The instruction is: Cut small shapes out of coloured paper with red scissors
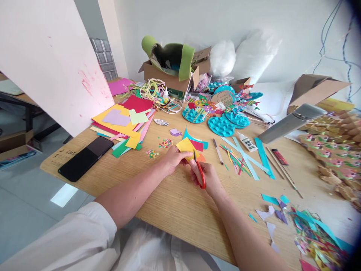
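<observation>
Above the middle of the table, my left hand [172,160] pinches a small sheet of yellow paper [184,146] between thumb and fingers. Close beside it, my right hand [208,177] grips a pair of red-handled scissors [202,177]. The blades point up and away from me and lie against the paper's right edge; whether they are parted I cannot tell. Just behind the paper are a dark red paper piece [197,144] and blue paper scraps. To the left sit little piles of coloured paper bits [166,143] and a purple paper cutout [175,132].
Stacked coloured paper [113,118] and a black phone [86,158] lie left. Rightward are a pen [218,151], paper strips [237,160], a glue bottle [247,142], a leaning grey flask [291,122] and scraps [316,233]. Blue discs [220,126] and a cardboard box [166,81] stand behind.
</observation>
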`<state>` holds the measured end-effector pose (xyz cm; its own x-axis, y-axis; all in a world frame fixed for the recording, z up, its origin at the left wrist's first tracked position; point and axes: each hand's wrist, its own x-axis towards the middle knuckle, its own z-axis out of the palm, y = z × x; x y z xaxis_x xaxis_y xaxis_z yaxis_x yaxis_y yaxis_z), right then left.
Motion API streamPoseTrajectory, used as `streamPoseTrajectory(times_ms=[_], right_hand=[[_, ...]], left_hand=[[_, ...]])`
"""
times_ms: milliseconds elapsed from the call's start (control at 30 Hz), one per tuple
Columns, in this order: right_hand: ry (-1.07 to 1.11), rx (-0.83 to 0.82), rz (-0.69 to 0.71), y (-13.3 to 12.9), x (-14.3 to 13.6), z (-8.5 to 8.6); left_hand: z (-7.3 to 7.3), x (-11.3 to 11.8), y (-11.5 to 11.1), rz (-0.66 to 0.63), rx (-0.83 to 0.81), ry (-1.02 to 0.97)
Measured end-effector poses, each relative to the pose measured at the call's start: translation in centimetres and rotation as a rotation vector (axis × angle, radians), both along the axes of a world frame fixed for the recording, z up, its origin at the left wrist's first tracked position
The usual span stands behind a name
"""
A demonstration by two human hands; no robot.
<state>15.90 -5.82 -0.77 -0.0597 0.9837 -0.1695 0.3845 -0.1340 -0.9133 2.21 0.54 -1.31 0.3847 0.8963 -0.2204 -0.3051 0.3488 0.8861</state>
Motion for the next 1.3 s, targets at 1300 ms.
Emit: streamPoseTrajectory(times_ms=[1300], right_hand=[[0.03,-0.045,-0.038,-0.11,-0.35,0.5]], left_hand=[[-0.33,-0.01,0.29,0.014,-0.016,-0.06]])
